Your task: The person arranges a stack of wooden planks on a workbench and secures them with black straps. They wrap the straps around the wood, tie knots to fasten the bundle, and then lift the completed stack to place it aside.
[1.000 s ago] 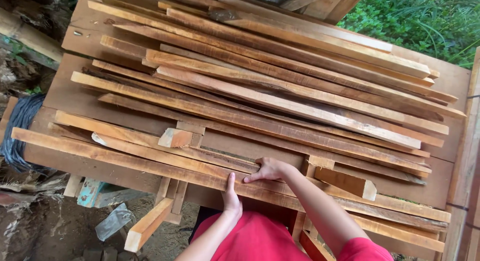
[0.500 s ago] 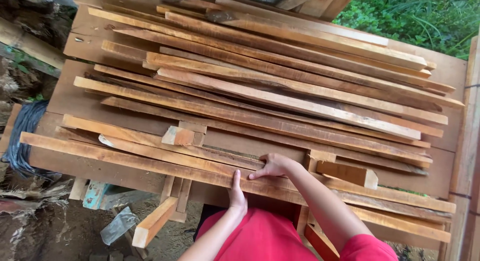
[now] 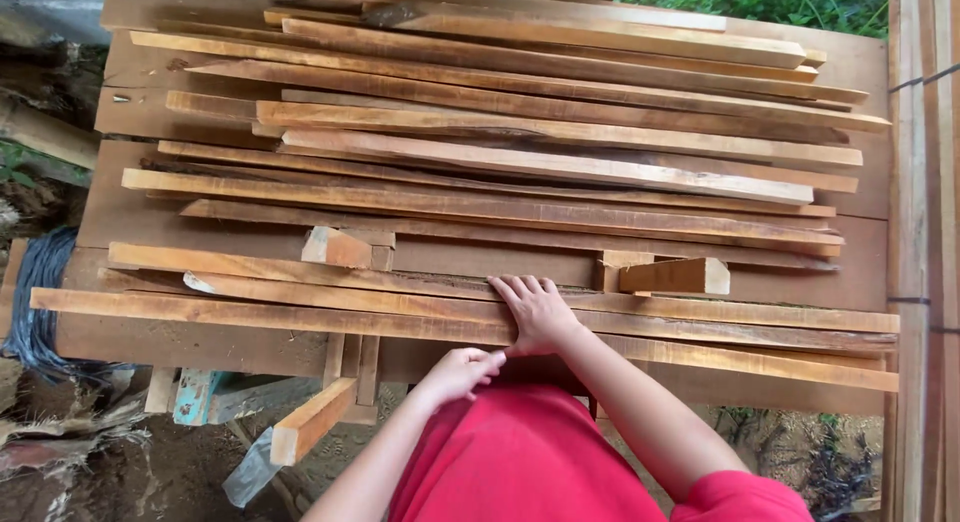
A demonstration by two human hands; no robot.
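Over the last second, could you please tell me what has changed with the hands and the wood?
Little moved. The right hand stays flat on the long strips at the near edge. The left hand has curled its fingers a bit more at the edge below, touching the right hand. Nothing was picked up or released. The stacked planks and the two small blocks kept their places; only the view shifted slightly.

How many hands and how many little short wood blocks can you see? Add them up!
Hands: 2, the left hand and the right hand
Short blocks in plain view on top of the long slats: 2, the left block and the right block
Short stick poking out below: 1
Total: 5
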